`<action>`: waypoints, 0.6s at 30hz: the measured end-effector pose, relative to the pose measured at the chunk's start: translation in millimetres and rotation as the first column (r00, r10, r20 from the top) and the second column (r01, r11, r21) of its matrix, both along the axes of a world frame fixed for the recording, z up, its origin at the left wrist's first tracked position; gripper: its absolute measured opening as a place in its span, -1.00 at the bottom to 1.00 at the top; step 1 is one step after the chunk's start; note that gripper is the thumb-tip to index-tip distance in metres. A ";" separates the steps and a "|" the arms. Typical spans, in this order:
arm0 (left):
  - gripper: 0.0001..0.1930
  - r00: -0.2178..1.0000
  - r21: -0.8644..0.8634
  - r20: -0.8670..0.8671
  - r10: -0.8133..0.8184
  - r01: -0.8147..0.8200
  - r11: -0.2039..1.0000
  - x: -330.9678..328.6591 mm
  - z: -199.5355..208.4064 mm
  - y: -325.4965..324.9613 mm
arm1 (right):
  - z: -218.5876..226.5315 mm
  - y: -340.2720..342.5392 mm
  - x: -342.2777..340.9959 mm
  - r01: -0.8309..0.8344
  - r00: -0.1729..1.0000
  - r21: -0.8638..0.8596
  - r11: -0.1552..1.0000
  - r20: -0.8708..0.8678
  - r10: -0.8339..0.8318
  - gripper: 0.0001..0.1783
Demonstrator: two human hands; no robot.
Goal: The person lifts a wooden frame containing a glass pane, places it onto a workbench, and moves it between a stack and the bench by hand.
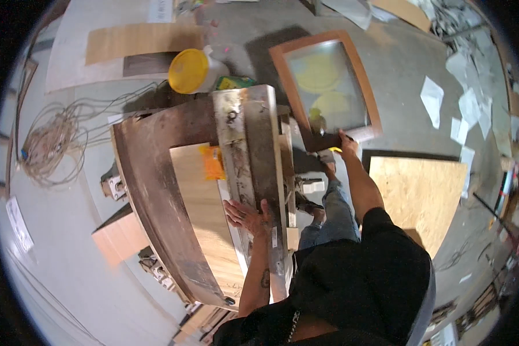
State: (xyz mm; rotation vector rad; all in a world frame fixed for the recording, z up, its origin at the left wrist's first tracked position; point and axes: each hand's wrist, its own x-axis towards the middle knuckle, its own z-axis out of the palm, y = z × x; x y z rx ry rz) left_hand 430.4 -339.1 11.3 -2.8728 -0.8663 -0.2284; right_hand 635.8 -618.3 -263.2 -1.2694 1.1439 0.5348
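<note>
Your right hand pinches the lower edge of a rectangular glass panel, brown-framed, right of top centre. Your left hand, fingers spread, rests on a long, rough, stained beam near centre.

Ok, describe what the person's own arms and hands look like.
The left hand and right hand are both ungloved. The left forearm bears a dark, tattoo-like marking. The sleeves are black and short, leaving both forearms uncovered.

Pale board: handwritten marks, too small to read.
</note>
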 end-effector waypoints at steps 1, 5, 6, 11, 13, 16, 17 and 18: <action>-0.03 0.999 0.009 0.012 0.030 -0.030 1.000 2.1 2.4 -1.6 | 18.4 5.7 -3.1 0.070 0.995 -0.074 0.995 -0.064 -0.075 -0.39; 0.01 0.998 -0.105 -0.034 0.047 -0.051 0.993 5.7 26.9 -6.5 | 76.5 -10.8 -28.7 0.296 0.951 0.107 0.949 0.056 -0.303 -0.71; 0.02 0.999 -0.162 -0.031 0.017 -0.022 0.987 11.6 31.0 -10.2 | 75.2 -45.3 -40.0 0.209 0.964 0.286 0.935 0.099 -0.246 -0.67; 0.01 0.987 -0.369 -0.109 0.121 -0.153 0.917 2.4 49.0 -8.9 | 218.1 -59.4 -25.4 -0.015 0.835 0.332 0.943 0.523 -0.171 -0.52; 0.00 0.993 -0.413 0.002 0.118 -0.107 0.905 -3.1 54.0 -4.9 | 228.8 -83.4 4.0 -0.060 0.764 0.362 0.930 0.617 -0.190 -0.46; -0.19 0.968 -0.419 0.214 0.130 -0.029 0.908 -18.4 64.4 -0.7 | 275.2 -92.0 72.2 -0.018 0.733 0.281 0.960 0.657 -0.179 -0.64; -0.32 0.935 -0.579 0.326 0.142 0.079 0.811 -29.5 45.3 11.7 | 298.7 -86.7 100.0 -0.031 0.737 0.145 0.989 0.672 -0.075 -0.74; -0.45 0.882 -0.694 0.440 0.168 0.215 0.687 -41.5 33.9 22.0 | 325.6 -76.7 124.0 -0.039 0.734 0.001 0.999 0.679 0.028 -0.83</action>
